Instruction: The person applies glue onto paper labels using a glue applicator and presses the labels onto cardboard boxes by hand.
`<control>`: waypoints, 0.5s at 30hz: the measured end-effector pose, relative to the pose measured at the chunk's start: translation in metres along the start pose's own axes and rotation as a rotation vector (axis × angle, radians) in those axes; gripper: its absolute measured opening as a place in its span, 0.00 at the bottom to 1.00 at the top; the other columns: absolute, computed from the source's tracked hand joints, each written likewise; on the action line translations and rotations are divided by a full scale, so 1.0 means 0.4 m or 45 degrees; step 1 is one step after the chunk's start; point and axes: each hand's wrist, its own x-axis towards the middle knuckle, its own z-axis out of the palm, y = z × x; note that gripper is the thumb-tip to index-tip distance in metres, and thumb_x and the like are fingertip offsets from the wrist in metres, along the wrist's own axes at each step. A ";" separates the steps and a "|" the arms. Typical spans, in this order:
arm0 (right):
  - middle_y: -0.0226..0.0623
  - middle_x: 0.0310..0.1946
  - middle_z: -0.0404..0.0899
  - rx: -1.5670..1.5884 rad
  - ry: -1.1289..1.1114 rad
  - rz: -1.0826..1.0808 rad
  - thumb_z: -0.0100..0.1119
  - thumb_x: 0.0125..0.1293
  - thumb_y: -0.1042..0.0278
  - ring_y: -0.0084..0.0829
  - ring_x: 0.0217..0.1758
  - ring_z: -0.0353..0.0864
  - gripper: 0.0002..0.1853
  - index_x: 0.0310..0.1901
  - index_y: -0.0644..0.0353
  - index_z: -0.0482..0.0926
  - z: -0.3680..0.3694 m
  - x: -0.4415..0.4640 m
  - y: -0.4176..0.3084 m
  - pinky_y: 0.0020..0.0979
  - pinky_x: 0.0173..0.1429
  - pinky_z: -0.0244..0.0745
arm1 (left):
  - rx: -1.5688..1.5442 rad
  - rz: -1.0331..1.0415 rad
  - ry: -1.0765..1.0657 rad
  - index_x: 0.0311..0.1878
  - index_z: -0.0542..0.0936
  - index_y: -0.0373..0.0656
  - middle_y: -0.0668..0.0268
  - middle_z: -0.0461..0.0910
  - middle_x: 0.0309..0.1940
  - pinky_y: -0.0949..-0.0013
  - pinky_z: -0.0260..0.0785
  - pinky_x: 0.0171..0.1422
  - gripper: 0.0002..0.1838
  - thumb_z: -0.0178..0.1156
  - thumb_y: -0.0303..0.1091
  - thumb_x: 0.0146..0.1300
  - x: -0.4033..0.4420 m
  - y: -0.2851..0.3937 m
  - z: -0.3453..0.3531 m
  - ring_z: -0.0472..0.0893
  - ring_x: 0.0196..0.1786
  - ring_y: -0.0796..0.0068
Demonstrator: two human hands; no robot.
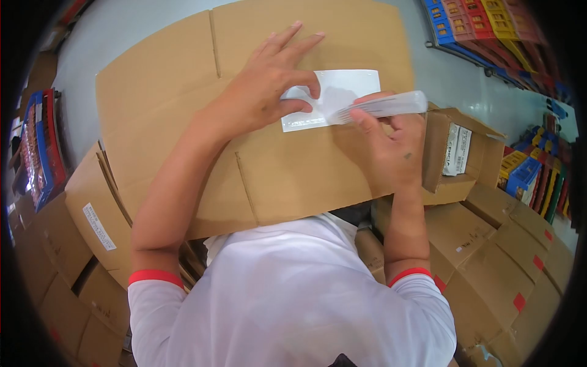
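Observation:
A white rectangular packet (339, 85) lies flat on a large sheet of brown cardboard (293, 165). My left hand (269, 82) rests over the packet's left end, its thumb and index finger apart and the other fingers stretched out on the cardboard. Between the thumb and fingers of my right hand (394, 131) is a bundle of thin, clear plastic pieces (397, 104). The bundle's narrow, pronged end points left and lies over the packet's lower middle. Its rounded end sticks out to the right.
An open cardboard box (477, 147) with white printed packets (457, 148) stands to the right. Closed cartons (501, 281) fill the lower right, more cartons (73, 238) the left. Coloured crates (477, 24) are at the upper right, and a blue-red crate (43, 147) at the far left.

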 end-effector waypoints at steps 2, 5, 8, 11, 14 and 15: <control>0.40 0.38 0.91 -0.026 0.059 0.051 0.75 0.68 0.72 0.28 0.38 0.90 0.08 0.42 0.68 0.88 -0.046 -0.012 0.031 0.29 0.44 0.85 | -0.030 -0.015 -0.001 0.41 0.84 0.49 0.63 0.61 0.86 0.40 0.54 0.86 0.12 0.78 0.31 0.58 0.002 0.001 0.001 0.50 0.88 0.42; 0.39 0.37 0.91 -0.091 0.162 0.112 0.75 0.69 0.71 0.26 0.38 0.89 0.09 0.43 0.69 0.88 -0.109 -0.027 0.078 0.28 0.45 0.84 | -0.031 -0.040 -0.008 0.41 0.84 0.48 0.64 0.61 0.86 0.42 0.55 0.85 0.12 0.78 0.30 0.58 0.005 0.009 0.002 0.50 0.88 0.42; 0.36 0.38 0.90 -0.062 0.230 0.165 0.74 0.71 0.70 0.24 0.37 0.87 0.10 0.45 0.68 0.87 -0.142 -0.035 0.116 0.27 0.44 0.82 | -0.010 -0.064 -0.030 0.41 0.84 0.48 0.64 0.61 0.86 0.45 0.57 0.85 0.12 0.78 0.30 0.58 0.010 0.019 -0.001 0.50 0.88 0.44; 0.33 0.39 0.88 0.111 0.286 0.184 0.73 0.73 0.68 0.21 0.37 0.84 0.11 0.48 0.68 0.86 -0.143 -0.041 0.130 0.25 0.45 0.80 | 0.114 -0.055 -0.037 0.42 0.85 0.47 0.62 0.67 0.81 0.48 0.60 0.84 0.11 0.77 0.29 0.58 0.015 0.039 -0.009 0.57 0.86 0.46; 0.32 0.40 0.87 0.342 0.417 0.152 0.73 0.74 0.67 0.20 0.38 0.83 0.12 0.49 0.67 0.85 -0.163 -0.038 0.116 0.24 0.44 0.78 | 0.256 -0.071 -0.090 0.43 0.85 0.45 0.61 0.76 0.69 0.52 0.67 0.76 0.11 0.76 0.28 0.59 0.008 0.082 -0.019 0.69 0.77 0.50; 0.32 0.41 0.87 0.475 0.512 0.146 0.73 0.73 0.67 0.20 0.39 0.84 0.12 0.50 0.66 0.85 -0.171 -0.040 0.110 0.24 0.44 0.78 | 0.258 -0.073 -0.092 0.43 0.85 0.45 0.61 0.76 0.69 0.52 0.67 0.76 0.11 0.76 0.28 0.59 0.005 0.092 -0.017 0.69 0.77 0.50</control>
